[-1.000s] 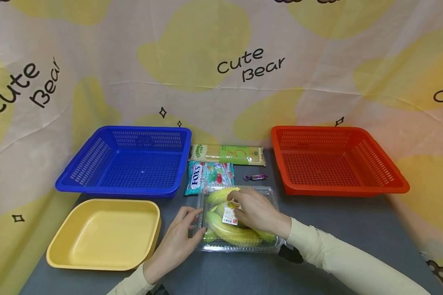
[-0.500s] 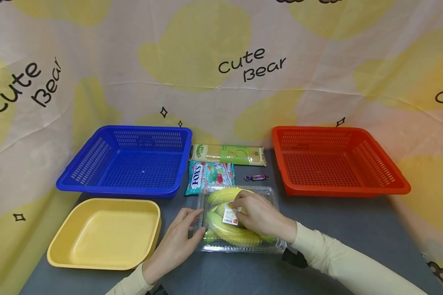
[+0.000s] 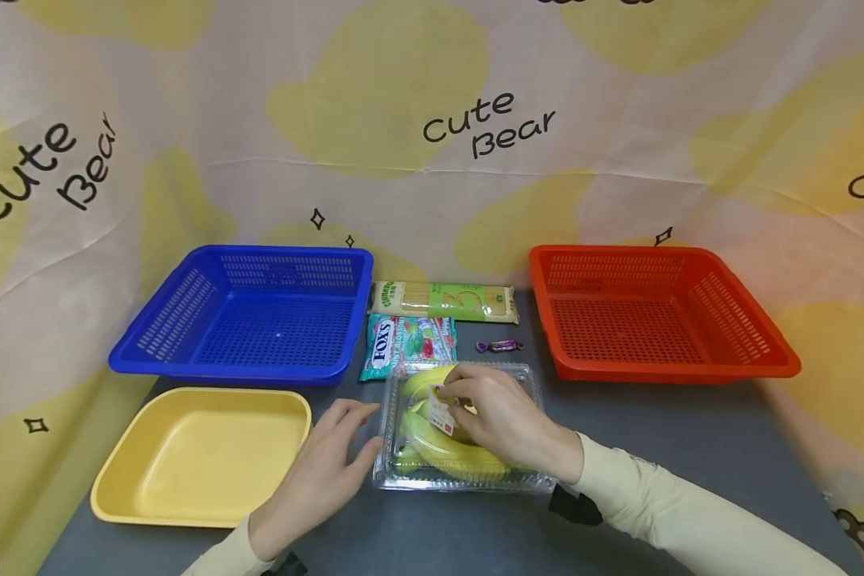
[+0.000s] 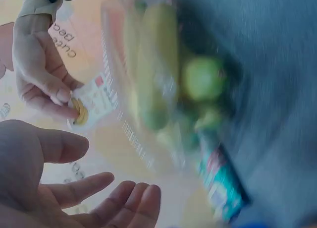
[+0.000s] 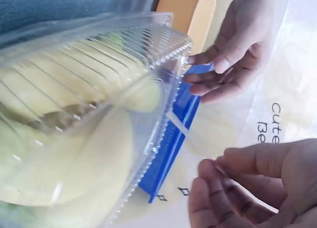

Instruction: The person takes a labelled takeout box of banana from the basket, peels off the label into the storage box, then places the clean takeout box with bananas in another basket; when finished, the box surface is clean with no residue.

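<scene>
A clear plastic clamshell box (image 3: 533, 384) with bananas (image 3: 439, 456) inside lies at the front middle of the table in the head view. Between its thumb and fingers, my right hand (image 3: 500, 416) pinches a small white label (image 3: 442, 418) with a banana picture, over the lid. Seen from the left wrist, that label (image 4: 96, 104) stands out from the lid, its end in the pinch. My left hand (image 3: 324, 456) has its fingers spread and relaxed, just off the box's left side and holding nothing. In the right wrist view the label shows nearly edge-on.
Behind the box lie a FOX'S candy bag (image 3: 410, 346), a pack of noodles (image 3: 446, 302) and a small purple wrapped candy (image 3: 500, 346). A blue basket (image 3: 241, 372) stands at the back left, a red basket (image 3: 677, 372) at the back right. Left of the box sits a yellow tray (image 3: 202, 516).
My left hand has drawn back to the left, off the box's edge. The label in my right hand has tilted and lifted, and the box's left side has shifted slightly left.
</scene>
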A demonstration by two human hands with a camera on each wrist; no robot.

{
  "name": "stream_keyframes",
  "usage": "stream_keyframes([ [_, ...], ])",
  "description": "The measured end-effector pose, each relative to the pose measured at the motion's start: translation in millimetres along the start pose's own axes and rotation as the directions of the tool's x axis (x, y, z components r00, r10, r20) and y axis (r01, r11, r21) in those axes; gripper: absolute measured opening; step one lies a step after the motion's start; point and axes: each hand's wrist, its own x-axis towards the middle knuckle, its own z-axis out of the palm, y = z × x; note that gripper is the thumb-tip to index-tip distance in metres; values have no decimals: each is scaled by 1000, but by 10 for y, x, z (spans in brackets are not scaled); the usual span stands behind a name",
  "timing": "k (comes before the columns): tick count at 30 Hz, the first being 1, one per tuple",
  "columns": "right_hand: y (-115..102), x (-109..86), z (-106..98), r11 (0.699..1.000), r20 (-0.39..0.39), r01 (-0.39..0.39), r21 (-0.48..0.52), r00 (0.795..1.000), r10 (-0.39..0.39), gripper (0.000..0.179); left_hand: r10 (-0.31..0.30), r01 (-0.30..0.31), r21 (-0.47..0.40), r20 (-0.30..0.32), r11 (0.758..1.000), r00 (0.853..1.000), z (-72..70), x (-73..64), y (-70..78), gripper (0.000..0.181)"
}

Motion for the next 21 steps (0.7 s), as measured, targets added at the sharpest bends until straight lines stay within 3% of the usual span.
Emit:
stream_keyframes([
  [4,-40,61,-17,998,-42,54,15,998,-53,22,67,-54,133,-97,990,993,-233,-22,-133,31],
  [8,-62,151,26,996,-27,79,31,997,-78,22,72,-39,207,-150,978,986,-484,-50,-366,26],
  [12,-109,280,101,994,-2,102,40,995,-102,23,64,-8,282,-191,959,980,-715,-109,-706,27],
  [17,-219,466,188,990,53,120,77,991,-125,21,53,16,309,-215,951,975,-917,-195,-1129,27],
  [21,-359,640,262,986,132,106,130,984,-123,20,15,50,305,-206,951,978,-1000,-238,-1377,23],
])
